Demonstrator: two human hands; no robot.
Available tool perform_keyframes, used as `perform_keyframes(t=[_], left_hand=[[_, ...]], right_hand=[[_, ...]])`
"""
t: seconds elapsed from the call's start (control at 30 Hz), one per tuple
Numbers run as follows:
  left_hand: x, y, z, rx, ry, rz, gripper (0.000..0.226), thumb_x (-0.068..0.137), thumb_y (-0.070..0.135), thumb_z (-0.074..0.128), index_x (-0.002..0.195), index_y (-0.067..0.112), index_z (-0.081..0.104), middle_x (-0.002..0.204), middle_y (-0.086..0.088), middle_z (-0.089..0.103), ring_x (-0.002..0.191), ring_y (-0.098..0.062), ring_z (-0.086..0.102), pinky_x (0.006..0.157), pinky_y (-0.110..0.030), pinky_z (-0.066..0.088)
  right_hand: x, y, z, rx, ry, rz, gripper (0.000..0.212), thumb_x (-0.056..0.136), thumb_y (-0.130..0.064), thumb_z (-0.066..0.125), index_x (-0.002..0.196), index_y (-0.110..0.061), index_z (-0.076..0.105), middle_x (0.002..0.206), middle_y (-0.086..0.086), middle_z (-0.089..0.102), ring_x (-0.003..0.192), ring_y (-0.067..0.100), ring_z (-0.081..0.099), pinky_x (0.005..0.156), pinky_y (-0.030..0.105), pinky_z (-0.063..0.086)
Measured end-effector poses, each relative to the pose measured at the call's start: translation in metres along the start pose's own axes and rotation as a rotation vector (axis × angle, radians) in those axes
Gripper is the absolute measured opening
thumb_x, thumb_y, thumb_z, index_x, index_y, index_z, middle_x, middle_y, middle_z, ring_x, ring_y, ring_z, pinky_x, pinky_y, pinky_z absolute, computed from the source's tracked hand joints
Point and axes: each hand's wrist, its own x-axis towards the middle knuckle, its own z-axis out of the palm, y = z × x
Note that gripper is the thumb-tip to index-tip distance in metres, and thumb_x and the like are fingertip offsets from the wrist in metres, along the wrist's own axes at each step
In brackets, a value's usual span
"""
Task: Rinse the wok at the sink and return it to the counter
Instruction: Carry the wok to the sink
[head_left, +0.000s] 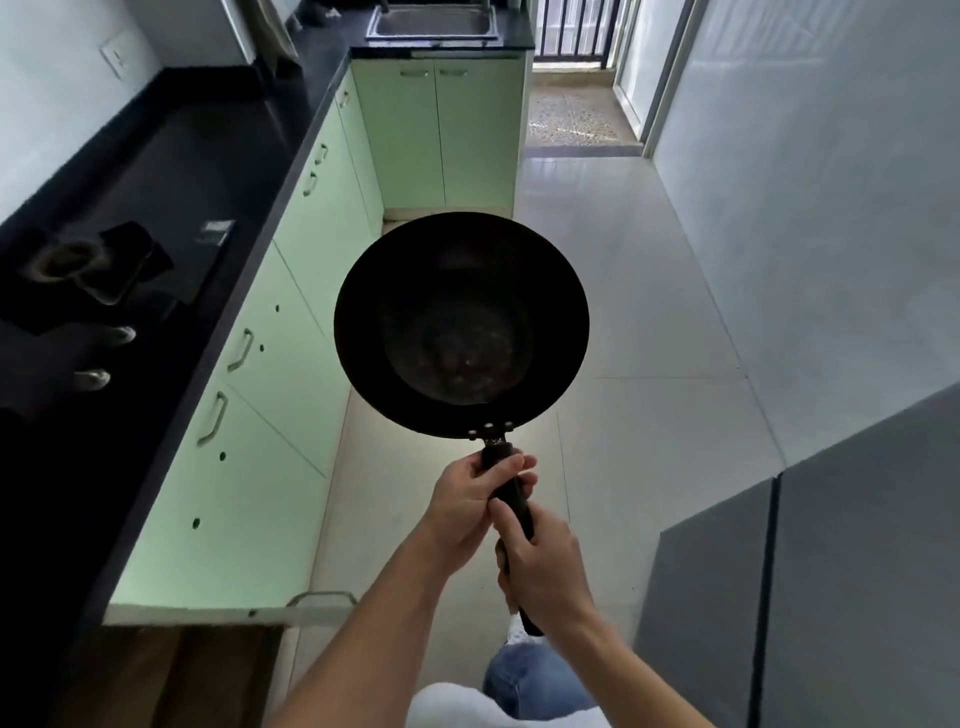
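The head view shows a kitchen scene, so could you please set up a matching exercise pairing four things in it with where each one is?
Things:
1. wok
2. sink
3. gas burner
4. left hand

Places:
A. at the far end of the kitchen, set in the black counter
B. on the handle, nearer the bowl than the other hand
C. on the dark countertop at the left
D. held out over the tiled floor

Pairs: 1-D, 2-A, 3-C, 4-B
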Motion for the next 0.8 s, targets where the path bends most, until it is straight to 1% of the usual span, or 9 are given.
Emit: perform_keyframes(t=[0.17,0.3,0.37,0.53,0.57,0.7,0.8], left_hand=[[0.057,0.026,0.031,0.009,-0.008,-0.002,0.031,0.093,0.009,0.062,0.119,-0.009,0.060,0.104,-0.013,0.072,0.088,-0.019,0.069,0.081,-0.029,0.056],[0.092,0.043,0.048,-0.001,0.018,0.006,0.032,0.094,0.008,0.062,0.119,-0.010,0.059,0.101,-0.011,0.074,0.083,-0.017,0.070,0.077,-0.026,0.058],[0.111,0.050,0.052,-0.013,0.032,0.010,0.032,0.094,0.007,0.061,0.120,-0.011,0.059,0.100,-0.011,0.075,0.081,-0.017,0.070,0.076,-0.025,0.058],[0.166,0.075,0.054,-0.022,0.029,0.002,0.031,0.094,0.006,0.060,0.120,-0.011,0.058,0.104,-0.013,0.074,0.082,-0.018,0.071,0.076,-0.025,0.058],[0.178,0.081,0.054,-0.025,0.029,0.002,0.030,0.094,0.005,0.060,0.119,-0.011,0.058,0.104,-0.014,0.074,0.083,-0.018,0.071,0.076,-0.025,0.058],[0.235,0.116,0.046,-0.029,0.014,0.012,0.026,0.093,0.005,0.061,0.115,-0.009,0.061,0.105,-0.016,0.073,0.084,-0.019,0.071,0.076,-0.026,0.058],[0.281,0.154,0.037,-0.036,0.008,0.011,0.024,0.093,0.004,0.061,0.114,-0.009,0.060,0.104,-0.016,0.072,0.083,-0.019,0.071,0.076,-0.026,0.058]], right_hand=[[0.060,-0.023,-0.030,0.002,-0.001,-0.001,0.030,0.099,-0.027,0.056,0.081,-0.003,0.061,0.053,0.004,0.055,0.039,0.020,0.051,0.040,0.033,0.047],[0.099,-0.037,-0.044,0.004,-0.012,0.009,0.028,0.099,-0.026,0.056,0.082,-0.006,0.062,0.054,0.005,0.056,0.039,0.018,0.051,0.040,0.031,0.046],[0.119,-0.044,-0.047,-0.006,-0.013,0.000,0.026,0.099,-0.026,0.056,0.081,-0.009,0.063,0.053,0.003,0.056,0.041,0.018,0.051,0.043,0.034,0.047],[0.177,-0.055,-0.051,-0.055,-0.014,-0.009,0.023,0.098,-0.030,0.058,0.080,-0.017,0.065,0.054,0.002,0.059,0.046,0.020,0.053,0.050,0.046,0.051],[0.190,-0.059,-0.050,-0.065,-0.012,-0.011,0.023,0.098,-0.030,0.058,0.079,-0.019,0.065,0.054,0.002,0.060,0.047,0.019,0.053,0.051,0.047,0.052],[0.252,-0.080,-0.042,-0.097,0.002,-0.019,0.026,0.098,-0.032,0.057,0.075,-0.023,0.063,0.054,0.002,0.059,0.046,0.020,0.052,0.049,0.043,0.049],[0.306,-0.105,-0.028,-0.097,0.000,-0.005,0.029,0.098,-0.031,0.057,0.074,-0.017,0.061,0.052,0.003,0.056,0.042,0.020,0.050,0.045,0.040,0.044]])
